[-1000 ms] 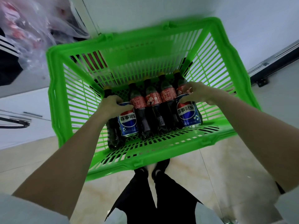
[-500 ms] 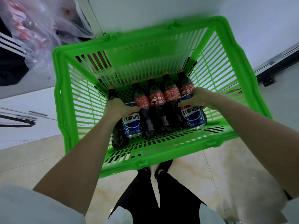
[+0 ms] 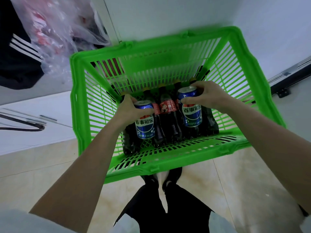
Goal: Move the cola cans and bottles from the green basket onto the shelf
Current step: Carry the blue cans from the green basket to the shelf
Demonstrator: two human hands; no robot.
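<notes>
The green basket (image 3: 168,163) stands on the floor in front of my feet. Several dark cola bottles (image 3: 168,113) with red labels lie side by side on its bottom. My left hand (image 3: 130,109) grips a blue cola can (image 3: 145,125) by its upper part at the left of the row. My right hand (image 3: 204,96) grips a second blue can (image 3: 191,113) at the right, its top tilted up above the bottles. Both cans are inside the basket. No shelf is in view.
A clear plastic bag (image 3: 55,31) of goods and a dark garment with white stripes (image 3: 16,52) sit at the upper left. A white wall lies behind the basket. A dark rail (image 3: 289,79) runs at the right. Beige floor tiles surround my feet (image 3: 161,179).
Both hands have lifted their cans up off the row of bottles. The right can now stands higher and more upright. The view has shifted so the basket appears further right.
</notes>
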